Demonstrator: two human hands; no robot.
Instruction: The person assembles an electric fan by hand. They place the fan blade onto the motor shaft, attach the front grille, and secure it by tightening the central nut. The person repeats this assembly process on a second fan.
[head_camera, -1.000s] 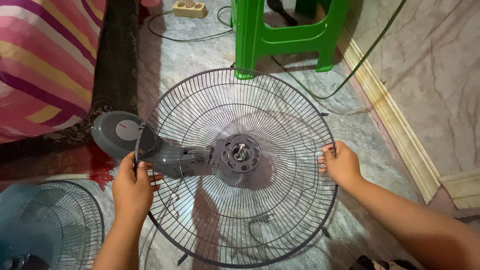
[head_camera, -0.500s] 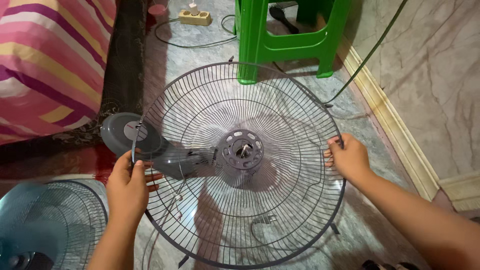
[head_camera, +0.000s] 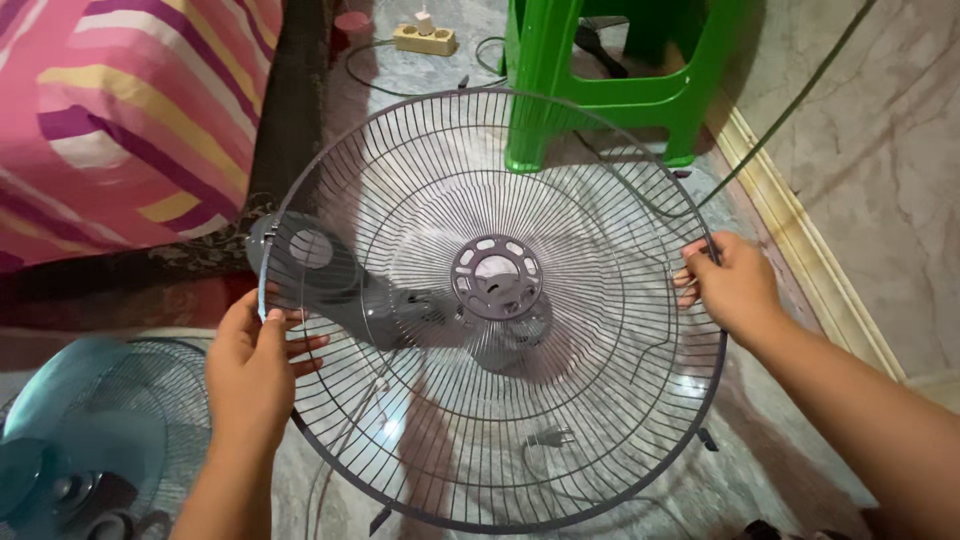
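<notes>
A round grey wire fan guard (head_camera: 560, 180) fills the middle of the view, its centre ring (head_camera: 497, 275) raised off the grey fan motor body (head_camera: 345, 285) that lies on the floor beneath it. My left hand (head_camera: 250, 365) grips the guard's rim on the left side. My right hand (head_camera: 732, 283) grips the rim on the right side. The guard is held tilted, its far edge near the green stool.
A green plastic stool (head_camera: 600, 70) stands behind the guard. A striped pink mattress (head_camera: 110, 130) lies at the left. Another fan with a blue blade (head_camera: 70, 440) sits at the lower left. A power strip (head_camera: 424, 38) and cables lie on the marble floor; a wall runs along the right.
The guard has lifted up and away from the motor, and the shaft no longer shows in its centre ring. Both hands rose with it, still gripping the rim.
</notes>
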